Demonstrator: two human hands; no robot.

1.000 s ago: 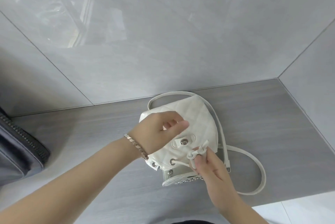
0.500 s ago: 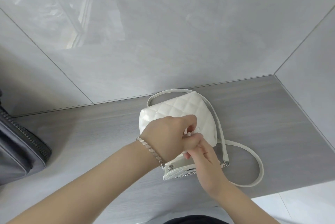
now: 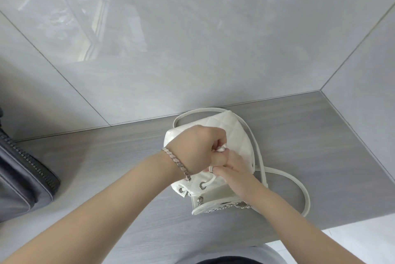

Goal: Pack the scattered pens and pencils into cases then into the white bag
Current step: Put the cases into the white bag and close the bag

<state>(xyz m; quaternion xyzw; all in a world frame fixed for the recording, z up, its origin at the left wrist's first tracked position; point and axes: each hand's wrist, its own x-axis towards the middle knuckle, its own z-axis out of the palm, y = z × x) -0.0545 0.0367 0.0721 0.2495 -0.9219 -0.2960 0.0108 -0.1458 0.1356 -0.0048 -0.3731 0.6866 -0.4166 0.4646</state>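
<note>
A small white quilted bag (image 3: 237, 133) lies on the grey shelf (image 3: 310, 146), its flap toward the wall and its metal eyelets toward me. My left hand (image 3: 196, 148), with a metal bracelet on the wrist, is curled over the bag's top and pinches the white drawstring (image 3: 221, 148). My right hand (image 3: 234, 167) meets it from below and pinches the same cord near the eyelets. No pens, pencils or cases show.
A dark grey zipped bag (image 3: 23, 182) lies at the left edge of the shelf. The white bag's long strap (image 3: 297, 186) loops out to the right. Glossy grey wall tiles rise behind and to the right. The shelf's front edge runs at lower right.
My left hand has moved from the flap onto the drawstring and curled. Both hands have come together over the bag's mouth, hiding the clasp.
</note>
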